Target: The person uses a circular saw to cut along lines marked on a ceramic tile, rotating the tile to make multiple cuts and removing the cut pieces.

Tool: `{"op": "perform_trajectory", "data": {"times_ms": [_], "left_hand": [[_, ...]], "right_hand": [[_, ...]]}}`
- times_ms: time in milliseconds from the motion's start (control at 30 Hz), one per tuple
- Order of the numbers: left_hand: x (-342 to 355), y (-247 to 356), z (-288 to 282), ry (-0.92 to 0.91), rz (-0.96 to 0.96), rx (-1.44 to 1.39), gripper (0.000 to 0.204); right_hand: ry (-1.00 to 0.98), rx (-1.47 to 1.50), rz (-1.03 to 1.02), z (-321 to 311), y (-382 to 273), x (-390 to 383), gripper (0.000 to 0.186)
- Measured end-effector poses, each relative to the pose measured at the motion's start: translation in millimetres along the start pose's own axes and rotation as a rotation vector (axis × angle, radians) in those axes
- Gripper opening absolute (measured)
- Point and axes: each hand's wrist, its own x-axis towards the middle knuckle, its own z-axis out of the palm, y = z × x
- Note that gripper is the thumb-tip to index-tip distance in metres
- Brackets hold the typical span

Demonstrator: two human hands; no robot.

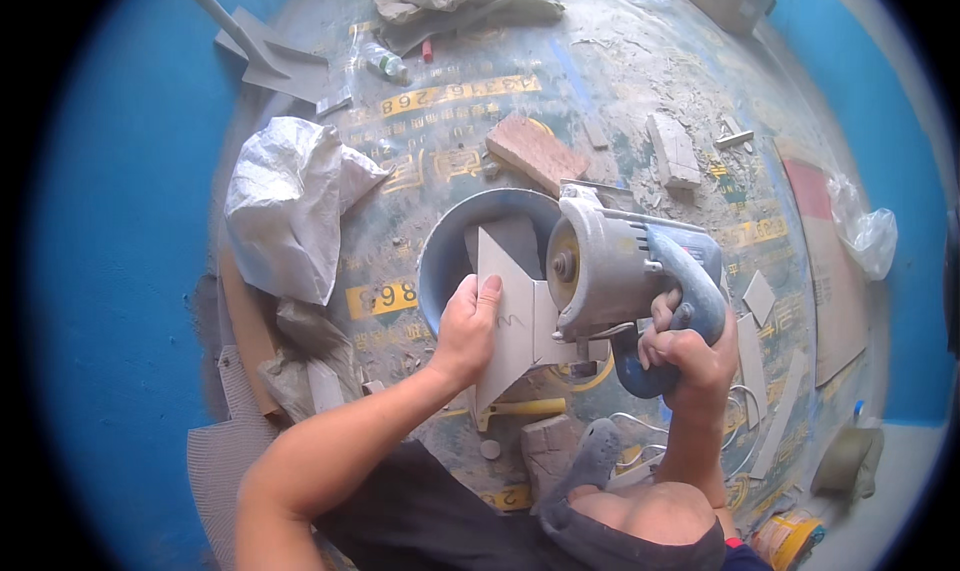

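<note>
My left hand (465, 331) grips a pale tile piece (510, 336) by its left edge, thumb on its face. The piece comes to a sharp point at the top and bears a dark pencil-like mark. My right hand (695, 356) is wrapped round the blue handle of a handheld circular saw (605, 271). Its round blade faces left, close to the tile's right side; whether they touch I cannot tell. Beneath the tile stands a blue-grey bucket (438, 241) with a greyish block (510, 243) showing inside, partly covered by the tile.
A reddish brick (535, 153) lies beyond the bucket, with a pale block (675, 151) farther right. At left are a white sack (285, 206) and a shovel (265, 61). A yellow-handled tool (525, 408), white cord (640, 426) and tile strips (780, 416) lie nearby.
</note>
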Motion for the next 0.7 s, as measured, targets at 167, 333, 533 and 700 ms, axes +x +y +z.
{"op": "perform_trajectory", "data": {"times_ms": [167,333,533,700], "left_hand": [[-0.2,-0.1,0.7,0.010,0.032,0.080,0.040],[-3.0,10.4,2.1,0.036,0.070,0.167,0.041],[-5.7,15.0,-0.3,0.017,0.051,0.209,0.040],[-6.5,17.8,2.0,0.039,0.093,0.205,0.043]], "right_hand": [[-0.068,-0.015,0.014,2.6,9.6,5.6,0.052],[-0.060,-0.083,0.021,8.2,10.1,8.8,0.054],[0.007,-0.086,0.034,12.8,12.6,7.2,0.055],[-0.019,-0.117,0.067,12.3,8.5,7.3,0.037]]}}
